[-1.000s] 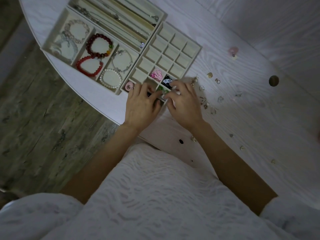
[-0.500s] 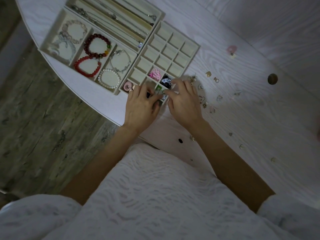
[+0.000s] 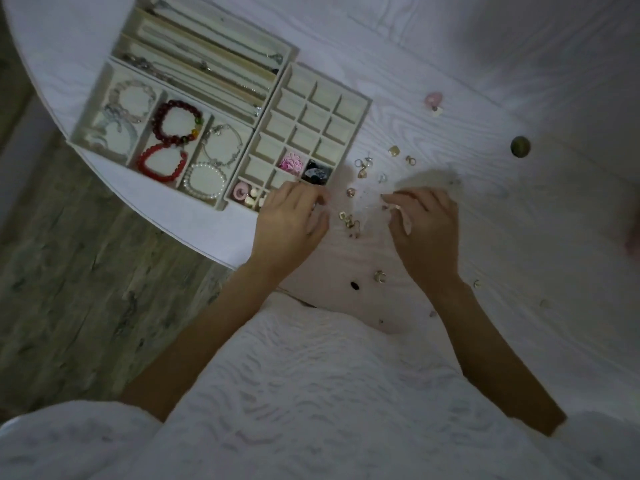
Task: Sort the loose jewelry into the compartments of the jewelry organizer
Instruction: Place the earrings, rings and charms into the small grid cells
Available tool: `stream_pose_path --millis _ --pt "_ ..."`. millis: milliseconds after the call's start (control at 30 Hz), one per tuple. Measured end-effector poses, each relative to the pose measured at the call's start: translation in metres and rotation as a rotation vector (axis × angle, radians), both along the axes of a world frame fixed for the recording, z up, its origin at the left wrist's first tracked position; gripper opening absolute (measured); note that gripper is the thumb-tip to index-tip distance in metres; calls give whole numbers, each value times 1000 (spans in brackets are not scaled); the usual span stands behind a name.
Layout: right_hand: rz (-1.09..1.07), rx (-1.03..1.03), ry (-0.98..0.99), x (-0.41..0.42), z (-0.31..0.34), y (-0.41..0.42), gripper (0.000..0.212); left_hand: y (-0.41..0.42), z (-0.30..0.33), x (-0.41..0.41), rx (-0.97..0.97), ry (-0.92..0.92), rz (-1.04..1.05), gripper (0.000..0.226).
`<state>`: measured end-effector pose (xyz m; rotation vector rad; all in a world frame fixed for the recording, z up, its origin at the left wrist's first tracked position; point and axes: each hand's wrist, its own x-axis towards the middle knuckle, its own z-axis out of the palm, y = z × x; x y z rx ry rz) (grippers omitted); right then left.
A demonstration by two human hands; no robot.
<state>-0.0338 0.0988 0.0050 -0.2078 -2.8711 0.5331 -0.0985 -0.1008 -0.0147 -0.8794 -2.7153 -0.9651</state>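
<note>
1. Resting on the near corner of the small-grid tray (image 3: 351, 109), the left hand (image 3: 289, 225) has loosely curled fingers over the nearest compartments; whether it holds anything cannot be told
2. Over on the white table (image 3: 519, 220), the right hand (image 3: 424, 226) hovers beside a scatter of loose earrings (image 3: 349, 220), its fingers bent with the tips close together; whether a piece is pinched between them cannot be told
3. More small pieces lie on the table beyond the hands, among them a gold square stud (image 3: 394, 150) and a pink heart charm (image 3: 433, 98) farther off
4. A ring (image 3: 379, 276) sits near the right wrist, close to the table's near edge
5. In the small-grid tray, a pink flower piece (image 3: 290, 162) and a dark patterned piece (image 3: 316, 172) fill neighbouring compartments; a pink hoop (image 3: 239, 192) lies in a near corner one
6. The bracelet tray (image 3: 100, 95) to the left holds a dark red bead bracelet (image 3: 176, 122), a bright red bracelet (image 3: 161, 163), a pearl bracelet (image 3: 205, 180) and paler ones
7. The long tray (image 3: 291, 51) behind it holds thin chains laid lengthwise
</note>
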Motion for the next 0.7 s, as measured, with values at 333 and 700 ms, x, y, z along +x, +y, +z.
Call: stream_pose_path --millis 333,700 --pt "-103 -110 -306 19 -37 39 29 87 -18 -11 -274 -120 -306 35" --pt "-222 -238 -234 22 -44 55 14 91 -27 -22 -345 -154 -202 14"
